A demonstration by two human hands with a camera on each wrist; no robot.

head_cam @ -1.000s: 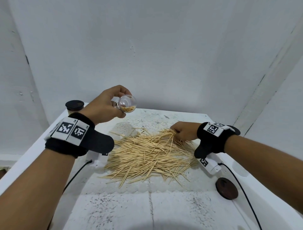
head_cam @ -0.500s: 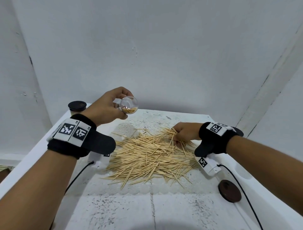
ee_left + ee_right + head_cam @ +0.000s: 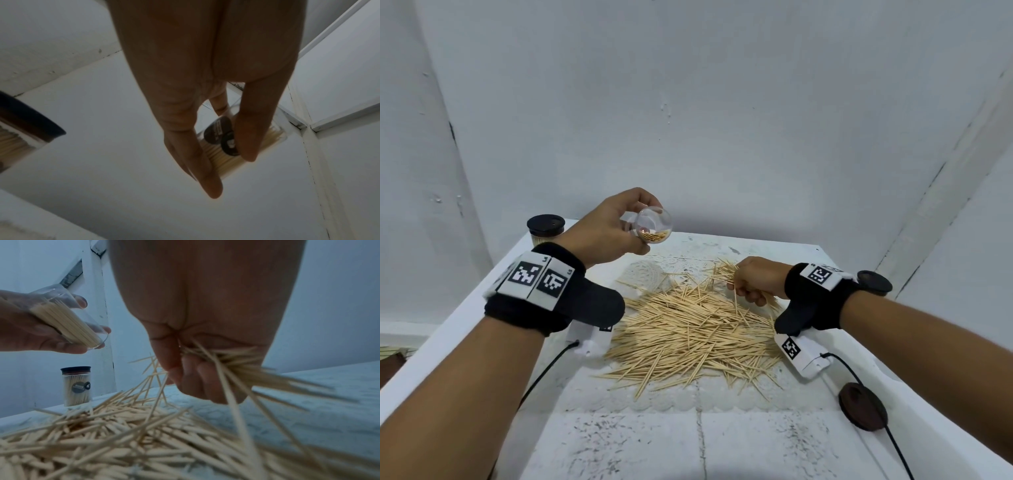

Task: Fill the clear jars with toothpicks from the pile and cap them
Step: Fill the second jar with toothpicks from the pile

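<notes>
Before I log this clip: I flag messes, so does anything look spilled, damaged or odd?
Nothing looks damaged. The toothpick pile is loose on the table, as the task expects. One brown lid lies off its jar near the right edge.

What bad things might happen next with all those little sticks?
The right hand grips a messy bunch of toothpicks pointing different ways, so some may miss the open jar or drop. The left hand holds that jar tilted in the air, so toothpicks already inside might slide out.
</notes>
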